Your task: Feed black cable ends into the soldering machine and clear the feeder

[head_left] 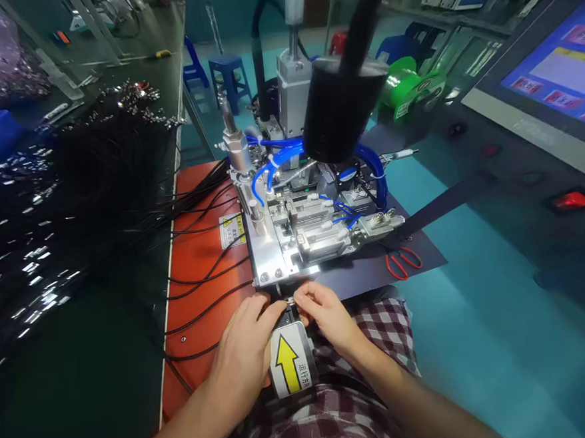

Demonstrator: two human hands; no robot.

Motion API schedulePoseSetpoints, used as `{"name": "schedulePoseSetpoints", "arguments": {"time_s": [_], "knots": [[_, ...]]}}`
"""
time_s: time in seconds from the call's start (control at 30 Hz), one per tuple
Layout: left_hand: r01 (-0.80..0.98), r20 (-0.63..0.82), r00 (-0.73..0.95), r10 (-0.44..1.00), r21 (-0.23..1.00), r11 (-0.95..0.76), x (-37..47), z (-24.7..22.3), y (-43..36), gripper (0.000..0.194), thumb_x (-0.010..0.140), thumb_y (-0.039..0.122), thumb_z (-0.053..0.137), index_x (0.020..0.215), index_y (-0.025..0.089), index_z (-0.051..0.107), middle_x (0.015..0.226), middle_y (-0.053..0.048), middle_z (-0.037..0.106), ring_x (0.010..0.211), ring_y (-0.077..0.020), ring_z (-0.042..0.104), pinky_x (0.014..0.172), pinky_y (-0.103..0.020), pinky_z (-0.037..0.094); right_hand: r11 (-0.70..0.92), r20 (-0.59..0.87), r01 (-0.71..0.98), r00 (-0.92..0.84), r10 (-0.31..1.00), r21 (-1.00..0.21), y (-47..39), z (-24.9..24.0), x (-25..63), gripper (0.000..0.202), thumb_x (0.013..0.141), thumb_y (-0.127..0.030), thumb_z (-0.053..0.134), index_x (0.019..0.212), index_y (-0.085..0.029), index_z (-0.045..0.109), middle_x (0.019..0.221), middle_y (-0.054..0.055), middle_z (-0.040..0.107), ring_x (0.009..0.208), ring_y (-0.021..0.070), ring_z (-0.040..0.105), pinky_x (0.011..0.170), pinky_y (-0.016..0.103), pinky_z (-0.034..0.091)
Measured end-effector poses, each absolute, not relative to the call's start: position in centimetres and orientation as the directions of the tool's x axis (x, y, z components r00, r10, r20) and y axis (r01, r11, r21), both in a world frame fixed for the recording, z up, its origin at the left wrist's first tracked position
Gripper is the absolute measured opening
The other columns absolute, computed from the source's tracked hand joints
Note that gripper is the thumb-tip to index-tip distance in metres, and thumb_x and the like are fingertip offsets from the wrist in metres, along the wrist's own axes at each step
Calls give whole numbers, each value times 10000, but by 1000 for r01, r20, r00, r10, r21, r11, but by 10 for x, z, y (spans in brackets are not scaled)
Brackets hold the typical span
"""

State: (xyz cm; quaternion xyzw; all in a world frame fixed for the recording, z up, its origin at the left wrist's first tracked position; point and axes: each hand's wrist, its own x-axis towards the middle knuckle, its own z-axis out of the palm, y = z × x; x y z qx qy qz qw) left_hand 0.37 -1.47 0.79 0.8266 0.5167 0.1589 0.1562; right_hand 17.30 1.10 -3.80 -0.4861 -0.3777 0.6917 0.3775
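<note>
Pinching a tiny shiny metal connector, both hands meet.

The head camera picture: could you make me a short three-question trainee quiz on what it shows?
1. True or false: both bare hands meet at a small shiny metal piece at the front edge of the silver metal machine plate.
2. Which side of the machine do the red-handled scissors lie on? A) the person's left B) the person's right C) on top of the machine
3. Fill in: the yellow arrow on the white label points ____ the machine.

Key
1. True: the left hand and the right hand pinch it between their fingertips.
2. B, on the dark mat.
3. Towards.
</note>
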Motion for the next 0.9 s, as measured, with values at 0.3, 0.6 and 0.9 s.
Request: {"name": "schedulePoseSetpoints", "arguments": {"time_s": [0.3,0.6,0.9], "knots": [[844,161,437,885,265,-466,12,1,-20,343,824,33,441,1113,102,611,957,-123,636,778,-254,585,658,-408,559,-407,-378,-145,-195,905,-902,10,-39,171,347,778,-515,626,717,-203,488,590,-62,485,522,110,469,545,263,352],[855,202,261,944,405,-323,2,0,-38,339,915,102,366,1181,109,576,1078,-141,596,991,-220,588,802,-340,557,-417,-374,-204,-221,901,-886,10,-40,168,359,753,-517,637,696,-196,488,534,-68,482,496,98,422,541,254,321],[959,195,284,939,-35,-282,-20,-9,-70,445,937,256,419,1364,136,456,1335,-140,537,1169,-299,522,805,-417,576,-417,-376,-189,-218,901,-889,10,-36,171,392,729,-539,673,665,-196,494,532,-67,486,500,97,423,541,249,332]]}}
